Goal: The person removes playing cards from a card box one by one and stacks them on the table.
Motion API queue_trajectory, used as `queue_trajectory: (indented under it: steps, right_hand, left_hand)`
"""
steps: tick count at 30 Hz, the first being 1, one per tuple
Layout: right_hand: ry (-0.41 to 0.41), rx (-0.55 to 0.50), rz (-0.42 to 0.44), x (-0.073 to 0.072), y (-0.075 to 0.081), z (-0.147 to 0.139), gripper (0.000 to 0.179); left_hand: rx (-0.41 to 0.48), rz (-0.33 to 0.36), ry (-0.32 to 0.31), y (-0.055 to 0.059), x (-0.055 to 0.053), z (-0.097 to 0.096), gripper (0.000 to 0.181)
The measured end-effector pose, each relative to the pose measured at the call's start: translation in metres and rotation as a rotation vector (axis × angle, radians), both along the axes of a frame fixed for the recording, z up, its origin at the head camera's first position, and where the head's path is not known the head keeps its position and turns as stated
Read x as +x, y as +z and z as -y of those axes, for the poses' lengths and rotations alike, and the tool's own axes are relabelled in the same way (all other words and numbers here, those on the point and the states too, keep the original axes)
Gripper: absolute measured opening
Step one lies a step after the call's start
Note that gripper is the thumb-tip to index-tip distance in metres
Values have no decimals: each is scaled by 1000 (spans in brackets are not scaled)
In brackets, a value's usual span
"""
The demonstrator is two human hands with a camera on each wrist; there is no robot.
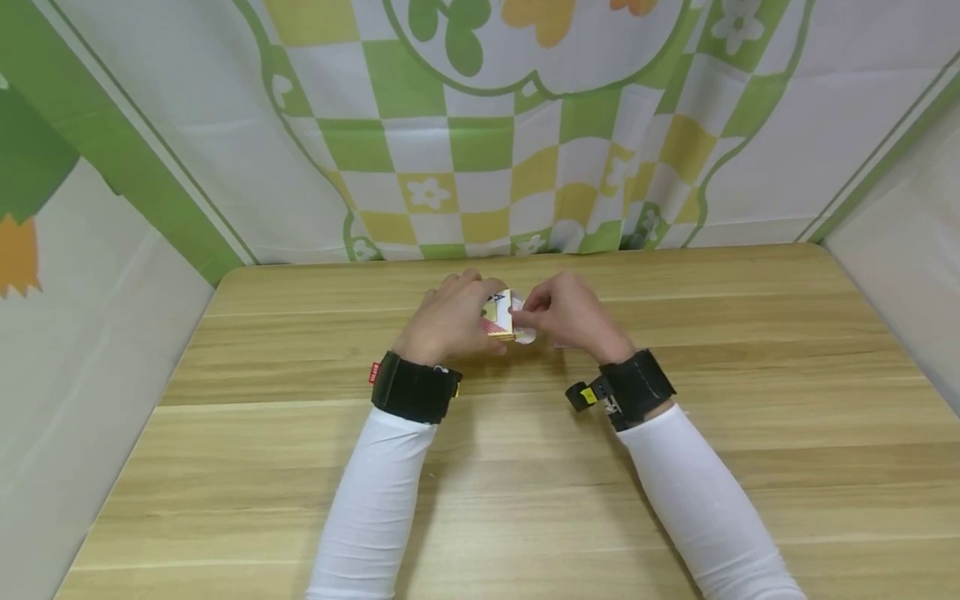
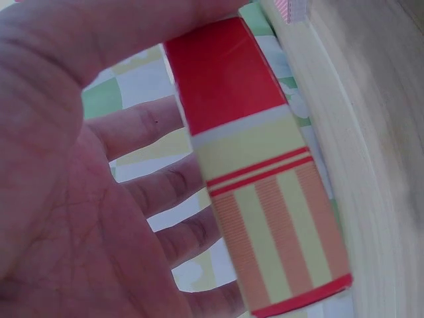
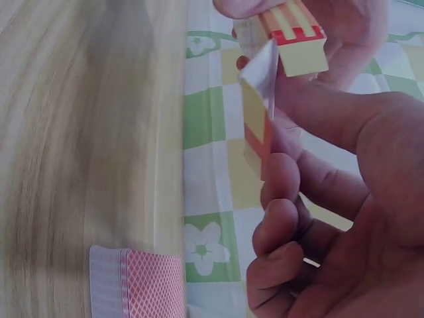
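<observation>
Both hands meet over the middle of the table, raised just above the wood. Left hand curls round a small card box, thumb on one side and fingers on the other. Right hand pinches the box's flap between thumb and forefinger; its other fingers are curled in.

From the left wrist, the box shows as a long narrow face, red at one end, then yellow with orange stripes, its long axis running away from the palm toward the table edge. From the head, the open end faces the right hand, and a printed "A" shows on top.

Cards with a pink lattice back lie flat on the table beneath the right hand; only a corner of them is in the wrist view, and their number cannot be told. From the head, the fingers cover most of the box, and whether anything is inside it cannot be seen. A checked cloth hangs behind the table.
</observation>
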State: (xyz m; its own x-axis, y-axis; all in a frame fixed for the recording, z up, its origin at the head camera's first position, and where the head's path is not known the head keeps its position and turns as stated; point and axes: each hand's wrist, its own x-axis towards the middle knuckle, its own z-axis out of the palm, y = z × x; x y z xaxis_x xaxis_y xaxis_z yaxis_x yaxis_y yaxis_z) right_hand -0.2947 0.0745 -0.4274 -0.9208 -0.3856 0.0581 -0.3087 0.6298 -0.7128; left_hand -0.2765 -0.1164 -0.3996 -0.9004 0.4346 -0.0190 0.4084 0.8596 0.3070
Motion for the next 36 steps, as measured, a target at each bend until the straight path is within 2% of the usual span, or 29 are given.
queue_trajectory:
  steps: [9, 20, 23, 26, 28, 31, 33, 36]
  right_hand:
    - [-1, -21, 109, -3, 3, -8, 20]
    - [-44, 46, 197, -5, 14, -34, 25]
    - [-62, 88, 142, -4, 18, -38, 29]
    - [-27, 116, 3, -4, 21, -38, 35]
    - [50, 126, -96, -3, 22, -35, 38]
    - [184, 161, -193, -3, 22, -27, 40]
    - [243, 186, -216, -2, 21, -22, 39]
    - [274, 230, -227, -1, 18, -16, 37]
  left_hand:
    - [0, 14, 10, 1, 0, 1, 77]
    - [-7, 24, 29, 0, -2, 4, 79]
    - [-7, 24, 32, 0, -2, 4, 79]
    - [-10, 23, 30, -1, -2, 3, 78]
    - [-9, 24, 28, -1, -2, 3, 78]
    - [-11, 28, 23, -1, -2, 1, 78]
    - [-12, 27, 21, -1, -2, 0, 77]
    - [-10, 28, 22, 0, -1, -1, 76]
